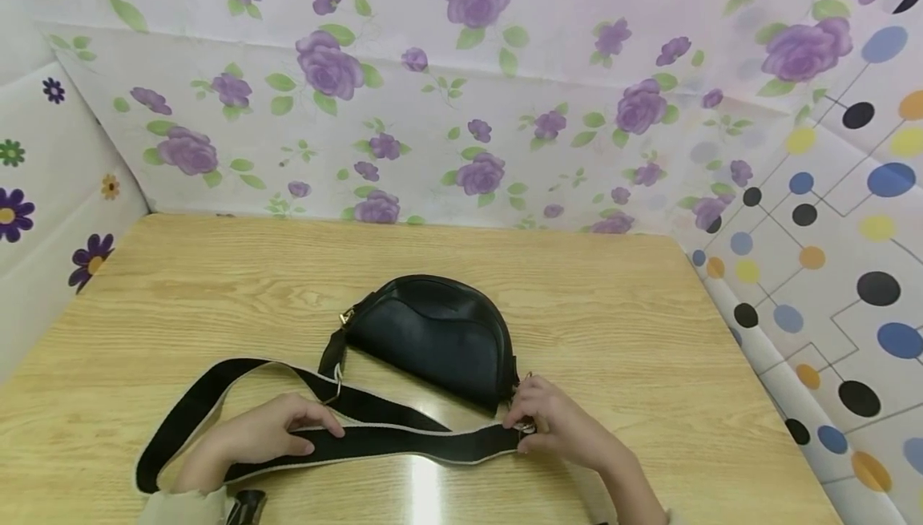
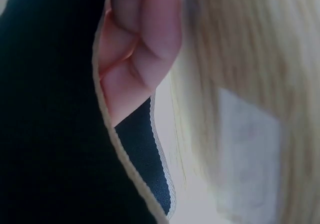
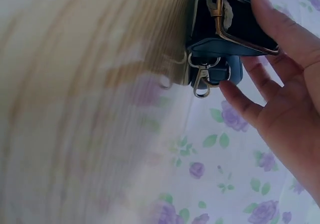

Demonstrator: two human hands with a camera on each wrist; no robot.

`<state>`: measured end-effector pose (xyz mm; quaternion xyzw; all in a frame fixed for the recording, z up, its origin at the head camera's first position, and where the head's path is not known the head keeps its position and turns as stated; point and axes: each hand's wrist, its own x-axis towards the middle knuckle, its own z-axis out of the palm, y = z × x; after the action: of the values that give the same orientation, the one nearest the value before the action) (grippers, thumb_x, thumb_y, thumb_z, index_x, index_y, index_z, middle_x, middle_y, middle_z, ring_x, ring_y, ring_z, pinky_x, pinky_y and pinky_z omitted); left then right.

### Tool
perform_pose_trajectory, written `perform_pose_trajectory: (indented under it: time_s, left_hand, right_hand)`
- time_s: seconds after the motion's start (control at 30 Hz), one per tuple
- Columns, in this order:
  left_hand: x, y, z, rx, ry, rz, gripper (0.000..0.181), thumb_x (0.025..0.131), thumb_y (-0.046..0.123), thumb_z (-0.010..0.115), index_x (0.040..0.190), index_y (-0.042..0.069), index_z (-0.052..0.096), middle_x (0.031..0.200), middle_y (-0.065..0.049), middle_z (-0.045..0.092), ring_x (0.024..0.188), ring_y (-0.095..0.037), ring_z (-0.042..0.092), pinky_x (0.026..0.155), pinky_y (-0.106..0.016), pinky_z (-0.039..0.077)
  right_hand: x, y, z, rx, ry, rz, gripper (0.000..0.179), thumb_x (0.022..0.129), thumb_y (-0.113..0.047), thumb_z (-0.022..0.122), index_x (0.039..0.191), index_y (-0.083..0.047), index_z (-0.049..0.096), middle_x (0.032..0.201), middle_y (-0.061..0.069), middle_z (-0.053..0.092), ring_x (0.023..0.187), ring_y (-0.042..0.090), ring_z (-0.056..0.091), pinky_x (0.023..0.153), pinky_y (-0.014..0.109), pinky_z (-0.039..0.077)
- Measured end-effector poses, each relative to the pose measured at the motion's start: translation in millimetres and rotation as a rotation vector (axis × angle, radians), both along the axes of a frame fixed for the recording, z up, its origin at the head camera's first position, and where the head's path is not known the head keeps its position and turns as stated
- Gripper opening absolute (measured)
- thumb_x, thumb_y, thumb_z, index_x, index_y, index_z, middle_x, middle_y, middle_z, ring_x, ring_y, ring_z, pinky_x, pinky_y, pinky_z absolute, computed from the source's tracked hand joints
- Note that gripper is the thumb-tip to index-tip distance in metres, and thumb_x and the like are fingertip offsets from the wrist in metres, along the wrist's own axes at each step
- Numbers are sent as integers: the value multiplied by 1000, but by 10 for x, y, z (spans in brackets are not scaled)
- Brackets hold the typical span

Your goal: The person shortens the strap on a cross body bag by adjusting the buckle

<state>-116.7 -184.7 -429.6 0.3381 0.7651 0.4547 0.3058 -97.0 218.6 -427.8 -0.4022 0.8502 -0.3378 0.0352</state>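
Note:
A black half-moon shoulder bag [image 1: 433, 337] lies on the table. Its wide black strap [image 1: 404, 443], edged in white, loops out to the left and back along the front. My left hand [image 1: 259, 430] holds the strap's front run between thumb and fingers; in the left wrist view the fingers [image 2: 145, 44] curl behind the strap [image 2: 50, 109]. By the bag's right corner my right hand [image 1: 558, 421] pinches the strap's end. There, a gold-coloured buckle [image 3: 218, 14] sits near my thumb, and a metal snap hook [image 3: 201, 82] hangs by the bag's end.
The wooden table [image 1: 613, 308] meets a floral sheet [image 1: 433, 124] at the back. A dotted sheet [image 1: 829, 268] borders the right side and another flowered sheet [image 1: 43, 156] the left. A metal ring [image 1: 337, 385] joins the strap near the bag's left end.

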Motion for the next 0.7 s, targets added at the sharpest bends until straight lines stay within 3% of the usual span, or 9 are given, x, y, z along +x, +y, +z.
perform_pose_trajectory:
  time_s: [0.13,0.27,0.33,0.5,0.7]
  left_hand:
    - [8,8,-11,2,2,-3,24,79,-4,60,102,3,63,107,-7,60,105,-15,51,84,-31,44]
    - [8,19,-12,-8,3,2,24,79,-5,60,102,2,63,107,-9,60,105,-18,52,83,-43,43]
    - [5,18,-8,-6,1,8,23,79,-4,60,102,1,63,107,-10,60,105,-16,52,83,-43,43]
    - [-1,1,-6,33,-21,36,20,81,6,62,101,-1,62,104,-11,60,101,-14,54,82,-27,44]
    - [25,20,6,90,-53,78,25,81,8,64,101,-7,61,98,-14,61,80,-13,56,68,-26,46]
  right_hand:
    - [3,7,-7,2,1,4,29,59,-5,78,85,-13,67,89,-10,55,91,11,47,89,35,38]
    - [15,33,4,-9,-56,-9,30,62,-4,77,89,-14,67,94,-8,55,93,12,46,83,30,41]
    - [22,51,17,-16,-98,-30,32,63,-5,77,92,-14,67,96,-8,55,95,13,47,84,30,41]
    - [29,94,20,-55,-174,-61,34,65,-9,77,97,-11,65,98,-7,55,97,12,48,86,31,41]
    - [43,131,-17,-121,-185,-19,32,67,-12,77,96,-9,65,99,-3,58,97,13,49,85,30,41]
